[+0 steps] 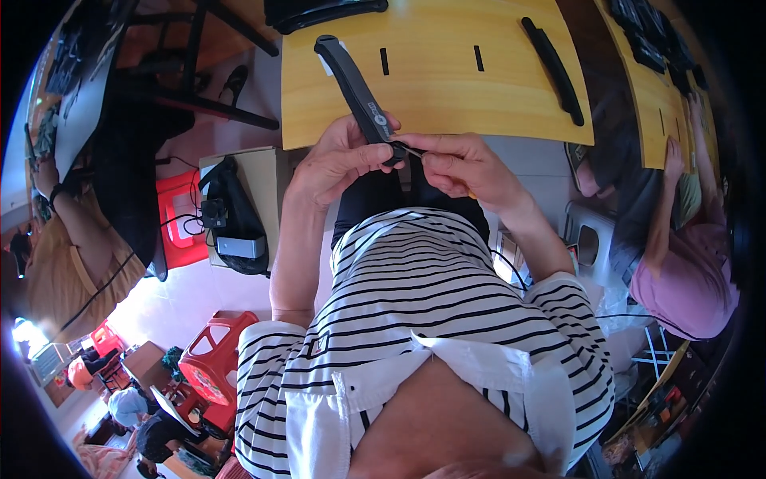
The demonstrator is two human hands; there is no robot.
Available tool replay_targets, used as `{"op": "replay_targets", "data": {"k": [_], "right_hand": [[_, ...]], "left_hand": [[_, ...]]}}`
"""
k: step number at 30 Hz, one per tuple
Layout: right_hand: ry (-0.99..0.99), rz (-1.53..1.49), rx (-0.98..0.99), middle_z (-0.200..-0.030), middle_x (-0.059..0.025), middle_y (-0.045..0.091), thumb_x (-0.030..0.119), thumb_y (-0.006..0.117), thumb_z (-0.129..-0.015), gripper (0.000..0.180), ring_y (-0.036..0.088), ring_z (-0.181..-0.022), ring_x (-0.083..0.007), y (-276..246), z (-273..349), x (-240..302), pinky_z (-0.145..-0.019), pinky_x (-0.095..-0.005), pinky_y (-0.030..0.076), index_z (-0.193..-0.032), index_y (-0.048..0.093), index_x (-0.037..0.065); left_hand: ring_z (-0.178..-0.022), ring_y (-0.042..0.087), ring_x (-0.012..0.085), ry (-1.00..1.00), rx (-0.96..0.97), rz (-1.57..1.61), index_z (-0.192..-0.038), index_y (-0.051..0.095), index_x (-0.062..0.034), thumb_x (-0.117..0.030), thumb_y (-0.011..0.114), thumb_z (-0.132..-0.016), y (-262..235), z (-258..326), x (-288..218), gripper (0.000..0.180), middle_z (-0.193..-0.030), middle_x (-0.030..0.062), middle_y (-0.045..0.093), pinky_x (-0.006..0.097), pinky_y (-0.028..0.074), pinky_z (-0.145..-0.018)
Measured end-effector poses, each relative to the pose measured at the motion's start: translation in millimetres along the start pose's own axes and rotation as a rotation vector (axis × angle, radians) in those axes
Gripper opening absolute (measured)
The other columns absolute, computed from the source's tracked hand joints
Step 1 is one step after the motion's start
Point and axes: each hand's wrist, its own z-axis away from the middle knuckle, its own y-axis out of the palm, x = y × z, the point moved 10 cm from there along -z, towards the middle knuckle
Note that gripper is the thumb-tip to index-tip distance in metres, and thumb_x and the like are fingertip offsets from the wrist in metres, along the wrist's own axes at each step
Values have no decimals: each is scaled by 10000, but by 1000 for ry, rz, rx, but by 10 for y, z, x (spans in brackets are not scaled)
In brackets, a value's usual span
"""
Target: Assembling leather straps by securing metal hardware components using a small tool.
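My left hand [325,164] is closed around the near end of a long, slightly curved black plastic strip [351,84] with pale printing on it. The strip slants up and left, its far end above the yellow table, and a white sliver shows along its edge there. Fingers of my right hand [475,169] pinch a thin metal-tipped tool [412,149], whose tip meets the strip's near end beside my left thumb. A speck of orange shows under that hand; the tool's exact kind is hidden by the fingers.
On the yellow table [435,100] lie another black strip [554,72] at right and black pieces [323,12] at the far left edge. Left of me, a carton [274,191] carries a black bag; a red stool [219,359] stands behind. People sit on both sides.
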Motion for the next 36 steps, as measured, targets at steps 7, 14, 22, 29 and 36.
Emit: {"op": "replay_targets", "data": {"k": [7,14,22,29,36], "right_hand": [[99,-210,-101,-600,44,366,98,420,-936,381,307,-500,-29,-42,11,-180,-414,-153,216,-1317,428,85],[-131,248,-292,-591,29,426,132,550,-875,368,360,-494,-44,-257,59,-38,-439,-194,291,-1232,508,49],[-260,770,-170,-645,-25,556,74,642,-794,118,512,-577,-86,-97,-45,248,-534,-233,406,-893,613,18],[-265,929,207,-512,-71,516,166,570,-842,164,481,-417,-181,273,-22,203,-444,-284,363,-747,591,35],[-52,320,151,-479,-29,492,109,520,-839,205,432,-401,-45,86,-7,0,-369,-226,295,-660,547,12]], "left_hand": [[-711,614,174,29,-76,24,-1051,515,4,-87,652,-781,-65,-82,65,316,-864,85,611,230,472,-622],[-626,601,161,-1,-237,47,-989,531,5,-92,626,-775,-248,-111,127,253,-760,80,602,219,449,-547],[-616,569,124,-151,-61,-70,-938,556,26,-84,652,-730,45,-86,251,253,-738,68,588,189,439,-545],[-694,565,115,-249,187,-84,-1071,490,34,-47,697,-708,213,-11,398,426,-838,54,574,197,440,-564],[-732,570,130,-325,151,104,-1100,483,3,9,686,-718,268,-14,526,432,-869,53,572,227,480,-637]]}}
